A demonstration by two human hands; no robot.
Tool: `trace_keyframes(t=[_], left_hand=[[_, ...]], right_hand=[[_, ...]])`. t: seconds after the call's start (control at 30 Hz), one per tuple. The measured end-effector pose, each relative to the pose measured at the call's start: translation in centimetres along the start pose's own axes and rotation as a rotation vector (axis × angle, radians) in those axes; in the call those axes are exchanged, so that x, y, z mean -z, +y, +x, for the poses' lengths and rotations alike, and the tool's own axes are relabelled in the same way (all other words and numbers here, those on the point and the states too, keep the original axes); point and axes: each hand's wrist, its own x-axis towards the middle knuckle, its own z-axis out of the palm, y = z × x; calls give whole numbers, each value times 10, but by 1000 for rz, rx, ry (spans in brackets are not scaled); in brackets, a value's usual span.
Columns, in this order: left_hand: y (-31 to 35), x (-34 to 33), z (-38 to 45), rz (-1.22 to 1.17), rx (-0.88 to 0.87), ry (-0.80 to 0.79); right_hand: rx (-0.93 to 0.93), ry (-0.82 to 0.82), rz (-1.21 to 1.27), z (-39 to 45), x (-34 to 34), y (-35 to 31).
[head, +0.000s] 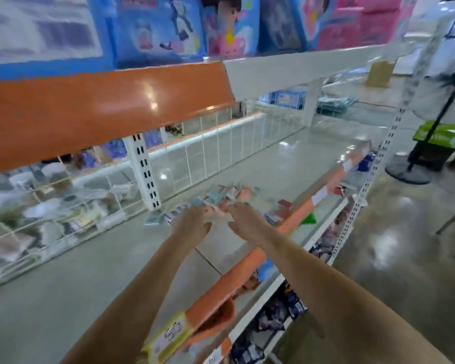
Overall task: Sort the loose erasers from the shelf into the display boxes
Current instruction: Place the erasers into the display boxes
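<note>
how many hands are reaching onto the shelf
2: the left hand and the right hand, side by side on the shelf, fingertips at a blurred pile of erasers. Their grip is too blurred to tell.

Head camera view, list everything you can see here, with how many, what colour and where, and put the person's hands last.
Loose erasers: blurred pile, count unclear, pastel blue, pink and white, mid-shelf at the fingertips.
Shelf: one, pale grey-green, lower left to centre.
Wire divider: one, white, along the shelf's back.
Orange strip: one, front of the upper shelf.
Boxed toys: several, blue and pink, top shelf.
Price label: one, yellow, front edge, bottom.
Fan stand: one, black, floor at right.
Left hand: one, reaching into the pile.
Right hand: one, beside it, grip blurred.
</note>
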Motion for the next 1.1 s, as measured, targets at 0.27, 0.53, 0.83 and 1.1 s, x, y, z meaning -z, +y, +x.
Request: trace_keyframes(t=[0.27, 0.53, 0.83, 1.1], left_hand=[[-16, -34, 40, -66, 178, 4], [-2, -43, 49, -291, 426, 156], [11, -40, 43, -394, 469, 111], [7, -10, -22, -581, 449, 232]], right_hand=[[187, -25, 151, 76, -28, 48], [421, -76, 222, 90, -10, 71], [473, -114, 347, 84, 8, 85], [476, -376, 652, 75, 22, 53]])
